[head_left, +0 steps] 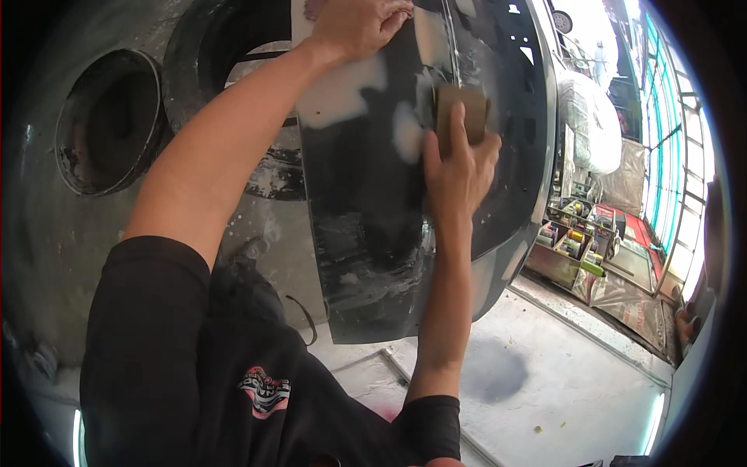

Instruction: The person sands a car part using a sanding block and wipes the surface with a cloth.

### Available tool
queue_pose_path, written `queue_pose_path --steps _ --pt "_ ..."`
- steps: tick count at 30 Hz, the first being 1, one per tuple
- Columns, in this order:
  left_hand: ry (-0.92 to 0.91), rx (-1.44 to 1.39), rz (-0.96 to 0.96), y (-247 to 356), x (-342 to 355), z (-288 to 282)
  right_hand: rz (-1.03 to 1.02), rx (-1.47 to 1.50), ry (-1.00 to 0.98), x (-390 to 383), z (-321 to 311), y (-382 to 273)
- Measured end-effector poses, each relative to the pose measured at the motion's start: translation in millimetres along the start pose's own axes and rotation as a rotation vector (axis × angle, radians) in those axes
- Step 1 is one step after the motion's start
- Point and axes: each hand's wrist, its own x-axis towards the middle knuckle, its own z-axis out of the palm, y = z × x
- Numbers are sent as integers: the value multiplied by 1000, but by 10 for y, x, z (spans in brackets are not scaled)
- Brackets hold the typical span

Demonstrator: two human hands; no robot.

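- While the right hand [465,159] is reaching over the panel [369,187], the brown block [475,113] is lying just beyond its palm, under the fingers and against the dark face.
- The right hand is clamping on the near part of the block: the thumb is lying along the left side, the index finger is stretching forward over the top, and the other fingers are curling round the right side.
- The block is sitting on the right half of the panel, beside a pale patch [408,132] and near a raised line [451,35] running toward the top.
- The left hand [362,27] is lying over the far part of the panel, to the left of the block and apart from it. Its fingers are bending, but the picture's edge is cutting some off, so I cannot tell whether they are closing on anything.
- Left of the panel, a round black tub [109,121] is standing open.
- To the right, bottles [573,243] are standing in a box, near a wrapped bundle [591,124].
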Motion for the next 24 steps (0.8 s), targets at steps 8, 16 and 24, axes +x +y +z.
queue_pose_path --steps 8,16,24 --pt "-68 -59 -2 -177 -41 -51 -73 41 29 264 35 -23" --pt "-48 -33 -7 -56 -17 41 -29 -10 21 -115 -47 47" --pt "-55 -20 -39 -23 -37 -31 -56 -4 7 -368 -130 147"
